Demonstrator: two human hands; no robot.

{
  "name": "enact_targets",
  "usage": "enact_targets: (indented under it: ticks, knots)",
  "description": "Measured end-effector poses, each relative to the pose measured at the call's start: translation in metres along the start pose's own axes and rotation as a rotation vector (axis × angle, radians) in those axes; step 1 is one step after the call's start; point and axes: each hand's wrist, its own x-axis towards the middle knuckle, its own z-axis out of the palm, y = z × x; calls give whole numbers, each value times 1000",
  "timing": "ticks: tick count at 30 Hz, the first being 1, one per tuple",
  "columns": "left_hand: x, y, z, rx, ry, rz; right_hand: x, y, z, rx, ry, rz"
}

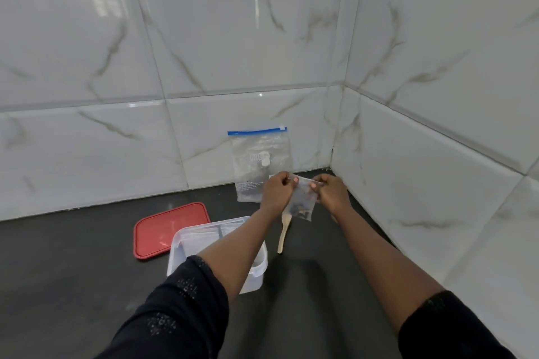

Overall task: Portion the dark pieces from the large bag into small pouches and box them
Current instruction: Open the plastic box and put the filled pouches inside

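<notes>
Black sleeves (pixel 180 309) frame the near edge of the head view, and both forearms reach forward over a dark counter (pixel 73 271). Under the left forearm stands a white plastic box (pixel 253 278), open, with several clear pouches (pixel 201 237) stacked inside it. Its red lid (pixel 172 230) lies flat on the counter just beside it, on the left. A wooden spoon (pixel 283 234) rests on the counter to the right of the box, its bowl end hidden behind the pouch in hand.

Past the spoon, the two hands meet. The left hand (pixel 277 189) and the right hand (pixel 332 189) each pinch the top edge of a small clear pouch (pixel 302 201), one at either end of its mouth, so that it hangs between them above the counter. A small heap of dark pieces (pixel 300 212) sits in its bottom.

Behind the hands the large bag (pixel 261 160), with a blue zip strip, leans upright against the tiled wall (pixel 204 67). It looks nearly empty, with perhaps a few dark bits low down.

The step in hand seems to be sealing a filled pouch. Whether the strip is already pressed along its whole length cannot be told. The next move calls for running the fingertips along the seal until it closes, then carrying the pouch left and laying it in the box on top of the others.
</notes>
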Motion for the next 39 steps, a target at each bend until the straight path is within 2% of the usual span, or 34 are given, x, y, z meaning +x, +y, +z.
enact_targets:
  ticks: [7, 10, 13, 15, 19, 23, 26, 29, 31, 34, 37, 39]
  knots:
    - [-20, -16, -92, -6, 168, -3, -35, -63, 67, 14, -131, -97]
    - [-34, -34, -127, -62, 120, -83, -50, -66, 94, -23, -211, -108]
    - [-48, -56, -150, -196, -20, -220, -67, -64, 110, -129, -305, -122]
    - [-58, -68, -162, -154, -101, -277, -78, -61, 119, -222, -365, -130]
    - [-73, -80, -171, -28, -208, -331, -91, -52, 131, -355, -504, -33]
    - [-79, -88, -160, 146, -288, -357, -96, -47, 137, -626, -555, -128]
    - [-81, -88, -152, 336, -338, -329, -97, -41, 144, -795, -553, -189]
    - [-79, -83, -153, 575, -381, -205, -97, -42, 149, -910, -512, -180]
    - [-73, -79, -161, 704, -322, -109, -92, -50, 150, -961, -432, -191]
    - [-61, -82, -181, 631, -137, -63, -79, -66, 152, -993, -355, -208]
    - [-50, -97, -200, 441, 41, -170, -65, -76, 163, -907, -355, -193]
    - [-41, -116, -211, 385, 106, -336, -54, -80, 175, -818, -369, -171]
